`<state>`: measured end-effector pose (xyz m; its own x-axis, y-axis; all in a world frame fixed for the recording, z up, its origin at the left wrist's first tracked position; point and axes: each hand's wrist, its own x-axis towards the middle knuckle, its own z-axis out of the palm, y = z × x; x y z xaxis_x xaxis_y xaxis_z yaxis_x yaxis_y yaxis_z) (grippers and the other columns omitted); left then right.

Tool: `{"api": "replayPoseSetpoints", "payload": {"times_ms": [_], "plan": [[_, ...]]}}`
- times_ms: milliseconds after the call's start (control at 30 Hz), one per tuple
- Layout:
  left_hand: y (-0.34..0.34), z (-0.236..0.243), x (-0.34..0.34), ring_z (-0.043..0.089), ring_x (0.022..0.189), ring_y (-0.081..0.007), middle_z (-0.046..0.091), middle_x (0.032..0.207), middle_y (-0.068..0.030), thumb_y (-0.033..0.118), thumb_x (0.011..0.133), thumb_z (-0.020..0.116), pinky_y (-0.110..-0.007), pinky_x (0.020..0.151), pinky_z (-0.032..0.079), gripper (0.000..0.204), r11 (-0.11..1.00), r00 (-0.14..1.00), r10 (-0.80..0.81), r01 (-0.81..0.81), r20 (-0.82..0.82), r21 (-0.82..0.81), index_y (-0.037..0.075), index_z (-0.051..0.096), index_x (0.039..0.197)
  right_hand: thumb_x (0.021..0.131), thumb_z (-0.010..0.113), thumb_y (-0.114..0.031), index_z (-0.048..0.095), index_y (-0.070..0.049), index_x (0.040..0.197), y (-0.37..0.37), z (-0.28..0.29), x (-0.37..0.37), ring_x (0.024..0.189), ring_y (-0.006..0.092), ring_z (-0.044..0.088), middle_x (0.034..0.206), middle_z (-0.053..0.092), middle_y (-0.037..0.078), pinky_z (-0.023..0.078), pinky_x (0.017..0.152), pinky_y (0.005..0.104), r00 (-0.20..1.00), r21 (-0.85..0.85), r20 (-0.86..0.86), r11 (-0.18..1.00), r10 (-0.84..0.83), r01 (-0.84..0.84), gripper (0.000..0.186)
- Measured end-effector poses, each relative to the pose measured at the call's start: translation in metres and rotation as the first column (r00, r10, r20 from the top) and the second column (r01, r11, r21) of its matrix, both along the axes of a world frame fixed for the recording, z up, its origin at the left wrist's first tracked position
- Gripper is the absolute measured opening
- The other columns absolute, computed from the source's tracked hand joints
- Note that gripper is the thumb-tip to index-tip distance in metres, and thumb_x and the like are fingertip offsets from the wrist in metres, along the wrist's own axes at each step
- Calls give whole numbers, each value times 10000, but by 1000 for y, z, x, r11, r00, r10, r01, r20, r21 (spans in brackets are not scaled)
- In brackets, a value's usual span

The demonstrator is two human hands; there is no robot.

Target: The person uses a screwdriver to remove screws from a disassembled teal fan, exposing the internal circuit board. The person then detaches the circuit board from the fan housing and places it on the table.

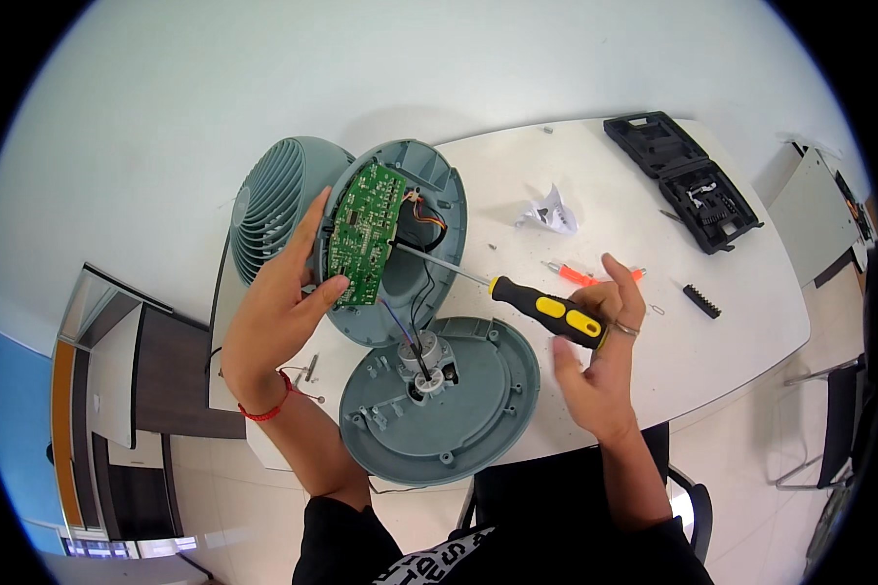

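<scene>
My left hand point(285, 302) grips the left rim of a grey-green fan base housing point(439, 195), its thumb on the edge of a green circuit board point(363, 234). The housing is tilted up, its inside towards me. In my right hand point(607, 361) is a black and yellow screwdriver point(551, 310), its handle end against the fingers. The shaft reaches left to the board's right edge; its tip is hard to make out. Coloured wires point(427, 216) run from the board. Below, a round grey-green base cover point(429, 429) lies open, with a small motor point(419, 356) wired to the housing.
The slatted fan head point(285, 200) stands behind the housing. On the white table point(654, 361) are an open black tool case point(688, 180), crumpled paper point(551, 210), an orange tool point(578, 276), a black bit strip point(701, 301) and small loose parts. A chair point(576, 487) is at the near edge.
</scene>
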<state>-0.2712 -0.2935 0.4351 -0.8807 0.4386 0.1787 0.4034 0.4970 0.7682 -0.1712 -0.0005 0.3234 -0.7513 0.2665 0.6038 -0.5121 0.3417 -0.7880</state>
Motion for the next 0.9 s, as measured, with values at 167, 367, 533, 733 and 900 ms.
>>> {"api": "replayPoseSetpoints", "payload": {"times_ms": [167,367,533,733,900], "plan": [[0,-1,0,650,930,-201,664,1288,-181,-26,962,626,-327,864,545,803,1000,999,-6,6,-43,0,94,242,1657,929,631,-106,275,-26,1571,15,16,8,883,173,526,1003,544,123,437,860,308,907,-98,397,988,145,-115,738],[-1,-3,0,653,937,-205,656,1307,-175,-12,972,620,-327,875,540,785,1000,999,-3,2,-43,-23,96,248,1654,996,600,-157,281,6,1557,5,2,1,712,153,489,772,565,71,425,760,271,983,-78,183,997,29,-15,666],[0,2,-2,618,1109,-166,525,1482,-142,-49,976,603,-305,931,531,792,999,998,-14,11,67,38,95,233,1661,982,629,-136,288,52,1542,5,6,7,738,129,497,791,572,57,415,765,261,951,-241,261,965,165,-101,681],[1,0,-4,614,1070,-148,621,1358,-140,10,977,635,-309,854,554,713,998,1000,-1,3,-22,62,71,329,1618,919,704,-73,244,19,1570,7,17,9,891,157,550,1090,584,141,446,881,305,922,-134,369,988,118,-73,802],[-4,0,-11,666,979,-107,576,1429,-111,95,1026,612,-248,756,555,613,996,996,54,-59,72,67,0,372,1581,959,676,-124,294,9,1547,-4,3,5,821,150,554,959,612,110,449,825,286,992,-130,114,990,61,-46,714]]}}
